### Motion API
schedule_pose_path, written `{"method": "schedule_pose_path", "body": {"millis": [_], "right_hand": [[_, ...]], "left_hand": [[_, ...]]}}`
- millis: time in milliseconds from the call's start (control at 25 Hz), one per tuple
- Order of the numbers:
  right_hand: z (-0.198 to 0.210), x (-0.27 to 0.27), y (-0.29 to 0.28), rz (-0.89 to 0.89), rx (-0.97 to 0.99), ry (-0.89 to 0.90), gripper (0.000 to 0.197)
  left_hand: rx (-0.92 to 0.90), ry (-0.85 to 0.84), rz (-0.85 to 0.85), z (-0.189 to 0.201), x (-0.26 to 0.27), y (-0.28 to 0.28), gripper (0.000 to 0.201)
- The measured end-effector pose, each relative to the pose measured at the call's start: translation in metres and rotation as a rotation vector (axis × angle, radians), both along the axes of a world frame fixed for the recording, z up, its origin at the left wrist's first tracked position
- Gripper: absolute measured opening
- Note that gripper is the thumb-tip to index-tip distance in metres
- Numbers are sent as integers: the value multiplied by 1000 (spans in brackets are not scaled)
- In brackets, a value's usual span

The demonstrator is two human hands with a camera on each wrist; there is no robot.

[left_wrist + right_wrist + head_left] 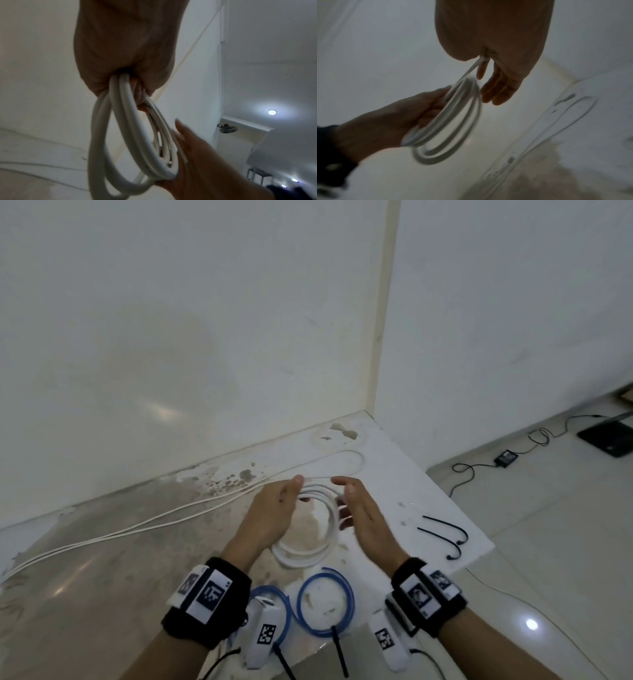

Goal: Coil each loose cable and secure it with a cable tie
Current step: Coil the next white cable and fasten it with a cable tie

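Note:
A white cable coil hangs between my hands above the counter. My left hand grips the coil's top, its loops passing through the curled fingers. My right hand lies with straight fingers against the coil's right side. A single strand slips out between its thumb and forefinger. The rest of the white cable lies loose on the counter, running left and looping at the far corner. Two black cable ties lie to the right.
Two blue coils, each with a black tie, rest at the counter's near edge. The counter ends just right of the ties, with tiled floor below. A black adapter and its cord lie on that floor. Walls close the back.

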State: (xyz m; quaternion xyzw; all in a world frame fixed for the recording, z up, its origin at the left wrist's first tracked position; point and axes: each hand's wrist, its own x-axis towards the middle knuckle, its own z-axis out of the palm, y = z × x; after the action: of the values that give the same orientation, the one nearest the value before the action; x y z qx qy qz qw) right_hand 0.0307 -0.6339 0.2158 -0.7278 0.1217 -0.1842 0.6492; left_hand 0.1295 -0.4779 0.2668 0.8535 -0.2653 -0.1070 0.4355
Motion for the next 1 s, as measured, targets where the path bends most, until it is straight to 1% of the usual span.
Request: {"method": "schedule_pose_path", "body": {"millis": [40, 80, 120, 160, 200, 240, 280, 320, 400, 480, 560, 640, 680, 720, 760, 800, 840, 920, 960, 1000], "right_hand": [[-20, -11, -32, -42, -131, 62, 20], [-44, -25, -69, -87, -292, 165, 16], [-68, -41, -105, -116, -459, 323, 17], [-93, -59, -139, -119, -606, 524, 20], [-115, -76, -167, -101, -712, 718, 23], [-132, -89, -188, -66, -787, 873, 26], [-144, -97, -201, -27, -854, 963, 31], [-153, -101, -207, 4, -923, 1010, 34], [-159, -103, -208, 45, -1089, 1032, 37], [-163, -101, -204, 52, -1240, 964, 29], [-163, -100, -199, 36, -1251, 860, 17], [-159, -96, -188, 25, -1189, 660, 21], [-148, -91, -176, 40, -1108, 531, 23], [-130, -83, -162, 45, -998, 417, 24], [-103, -73, -143, 75, -871, 331, 23], [-74, -64, -125, 110, -714, 277, 23], [-44, -54, -107, 163, -514, 237, 21], [18, -38, -72, 329, -83, 207, 18], [44, -32, -57, 408, 90, 214, 19], [63, -25, -43, 465, 211, 220, 20]], "left_hand": [[-1, -15, 27, -7, 4, 2, 51], [-12, -4, 56, -13, 8, 6, 51], [-22, 15, 86, -18, 12, 11, 52], [-27, 38, 110, -22, 13, 14, 53], [-22, 59, 129, -25, 12, 16, 55], [-14, 78, 146, -29, 11, 15, 58], [-14, 100, 159, -32, 9, 14, 59], [-17, 121, 165, -35, 6, 13, 58], [-23, 155, 175, -40, 1, 11, 55], [-25, 157, 194, -40, -2, 12, 54], [-32, 154, 231, -39, -3, 15, 52], [-53, 147, 275, -35, -4, 20, 53], [-65, 133, 296, -32, -4, 22, 54], [-76, 113, 315, -31, -4, 24, 53], [-87, 89, 343, -29, -4, 25, 51], [-99, 67, 371, -27, -4, 24, 49], [-113, 46, 401, -25, -4, 24, 48], [-155, 11, 439, -21, -4, 20, 45], [-184, -11, 448, -16, -6, 17, 44], [-207, -32, 457, -12, -8, 15, 43]]}}
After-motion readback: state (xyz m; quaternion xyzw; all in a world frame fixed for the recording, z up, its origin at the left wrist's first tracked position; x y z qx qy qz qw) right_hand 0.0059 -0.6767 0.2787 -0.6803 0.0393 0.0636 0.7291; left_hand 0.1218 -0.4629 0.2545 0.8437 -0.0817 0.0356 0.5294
